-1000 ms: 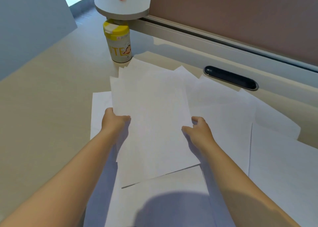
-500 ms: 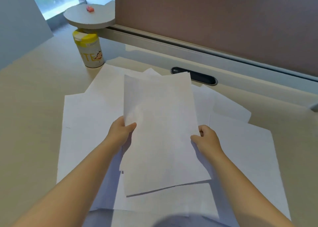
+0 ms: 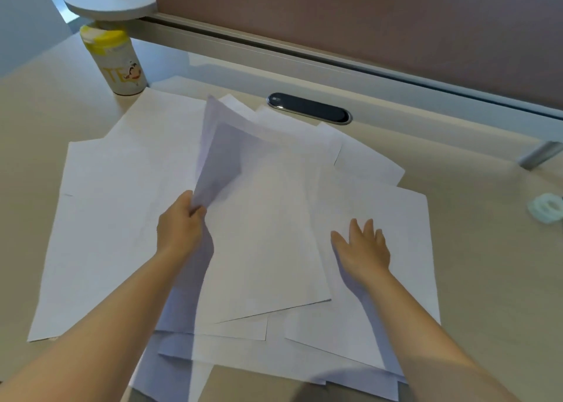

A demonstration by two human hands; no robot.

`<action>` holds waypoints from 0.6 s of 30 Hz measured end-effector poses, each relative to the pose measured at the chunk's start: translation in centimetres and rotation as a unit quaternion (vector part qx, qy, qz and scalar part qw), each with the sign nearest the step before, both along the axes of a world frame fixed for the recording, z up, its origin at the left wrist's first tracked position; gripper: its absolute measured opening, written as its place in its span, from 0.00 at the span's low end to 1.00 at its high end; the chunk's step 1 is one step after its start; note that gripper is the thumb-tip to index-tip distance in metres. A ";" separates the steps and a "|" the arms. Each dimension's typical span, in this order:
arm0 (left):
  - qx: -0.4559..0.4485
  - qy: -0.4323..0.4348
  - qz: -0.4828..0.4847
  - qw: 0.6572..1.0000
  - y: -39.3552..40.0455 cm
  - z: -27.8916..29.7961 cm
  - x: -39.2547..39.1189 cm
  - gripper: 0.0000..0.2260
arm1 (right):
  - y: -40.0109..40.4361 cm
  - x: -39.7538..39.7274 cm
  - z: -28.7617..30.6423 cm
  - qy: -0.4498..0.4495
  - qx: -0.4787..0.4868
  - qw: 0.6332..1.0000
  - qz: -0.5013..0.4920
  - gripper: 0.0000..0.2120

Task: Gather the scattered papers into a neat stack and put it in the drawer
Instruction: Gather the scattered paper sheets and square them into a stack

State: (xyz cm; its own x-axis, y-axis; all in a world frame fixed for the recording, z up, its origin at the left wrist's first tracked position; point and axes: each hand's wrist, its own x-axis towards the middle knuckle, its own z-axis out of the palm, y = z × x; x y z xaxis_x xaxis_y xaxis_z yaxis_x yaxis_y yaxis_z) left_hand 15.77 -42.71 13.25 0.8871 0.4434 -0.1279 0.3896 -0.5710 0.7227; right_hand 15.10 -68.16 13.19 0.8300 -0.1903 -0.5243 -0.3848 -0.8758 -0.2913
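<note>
Several white papers lie scattered and overlapping across the beige desk (image 3: pixel 36 118). My left hand (image 3: pixel 179 224) pinches the left edge of a small bundle of sheets (image 3: pixel 262 231), whose left side curls upward while the rest lies over the pile. My right hand (image 3: pixel 362 246) rests flat with fingers spread on a separate sheet (image 3: pixel 393 279) to the right of the bundle. A large sheet (image 3: pixel 100 218) lies flat to the left. No drawer is in view.
A yellow-lidded canister (image 3: pixel 114 60) stands at the back left under a round grey shelf (image 3: pixel 109 0). A black oval cable slot (image 3: pixel 309 108) sits behind the papers. A white ring-shaped object (image 3: pixel 547 208) and a metal bracket (image 3: pixel 540 154) lie at the right. A partition wall closes the back.
My right hand let go of the bundle and moved right, flat onto another sheet. My left hand alone now holds the bundle, whose left edge has curled up.
</note>
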 end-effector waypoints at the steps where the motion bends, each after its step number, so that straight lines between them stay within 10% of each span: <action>1: -0.014 -0.012 0.015 1.000 0.2 0.1 -0.2 0.07 | 0.2 0.3 0.0 0.002 0.001 1.000 0.008 0.30; 7: -0.173 -0.020 0.103 0.979 1.9 1.1 -1.1 0.14 | 2.1 1.7 0.8 0.008 0.048 0.998 0.041 0.28; 12: -0.147 0.042 0.088 0.984 1.8 0.6 -1.2 0.14 | 2.7 1.9 1.1 -0.024 0.403 0.898 -0.175 0.25; 18: -0.038 0.130 0.036 0.990 0.2 0.5 -0.2 0.15 | -1.1 2.5 0.9 -0.009 0.034 0.999 -0.014 0.30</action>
State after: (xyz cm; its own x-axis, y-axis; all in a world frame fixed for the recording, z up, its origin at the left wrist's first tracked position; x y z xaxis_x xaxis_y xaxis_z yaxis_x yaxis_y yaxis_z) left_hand 15.58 -42.52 13.78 0.7862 0.4848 -0.3831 0.6058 -0.4822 0.6329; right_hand 17.56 -69.26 14.07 0.8343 -0.1783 -0.5216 -0.4036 -0.8422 -0.3577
